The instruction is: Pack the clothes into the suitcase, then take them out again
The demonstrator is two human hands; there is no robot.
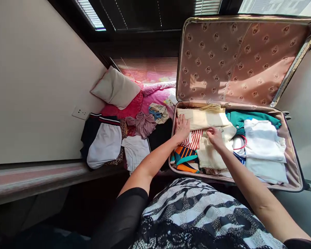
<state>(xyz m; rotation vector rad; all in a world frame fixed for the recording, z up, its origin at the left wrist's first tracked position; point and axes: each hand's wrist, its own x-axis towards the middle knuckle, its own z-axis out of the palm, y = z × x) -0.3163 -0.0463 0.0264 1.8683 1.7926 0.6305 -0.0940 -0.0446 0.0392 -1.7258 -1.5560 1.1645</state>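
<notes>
My spread left hand (182, 128) presses the folded cream cloth (203, 118); the right's (215, 137) pinch is unclear. Uneven pushing could rumple it.

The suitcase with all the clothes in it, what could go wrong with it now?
The suitcase has its lid standing open, so a knock might bring it down on the left hand and right hand.
The folded cream cloth lies partly over the red-striped cloth, so a tug could crumple both.
The orange and teal cloth sits close to the rim and might get pinched if the lid fell.
</notes>
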